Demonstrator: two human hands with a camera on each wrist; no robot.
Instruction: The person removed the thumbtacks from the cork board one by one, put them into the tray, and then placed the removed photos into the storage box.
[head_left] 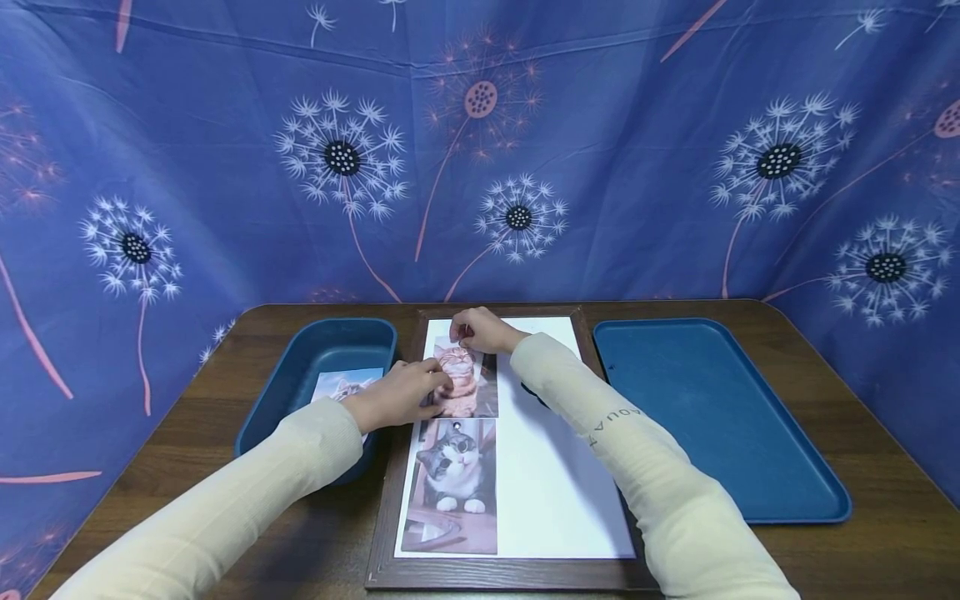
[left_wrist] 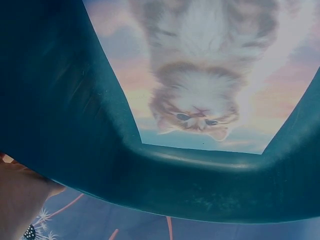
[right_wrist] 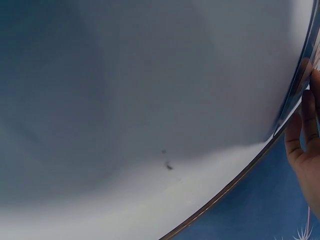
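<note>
A photo print of an orange cat (head_left: 460, 398) lies on the upper left of a white board with a brown frame (head_left: 510, 573). My right hand (head_left: 483, 331) pinches at the top edge of this print; whether a small pin is between the fingertips is hidden. My left hand (head_left: 401, 393) rests its fingers and thumb on the print's left side. Directly below is a print of a grey and white cat (head_left: 455, 483), with a small shiny round fastener (head_left: 457, 425) at its top. In the right wrist view, the right-hand fingers (right_wrist: 310, 117) are at the board's edge.
Left of the board stands a deep blue bin (head_left: 266, 400) holding another cat print (left_wrist: 200, 85), partly under my left wrist. A flat blue tray (head_left: 720, 417) lies to the right. All stand on a brown wooden table (head_left: 150, 500), with a patterned blue cloth (head_left: 600, 167) behind.
</note>
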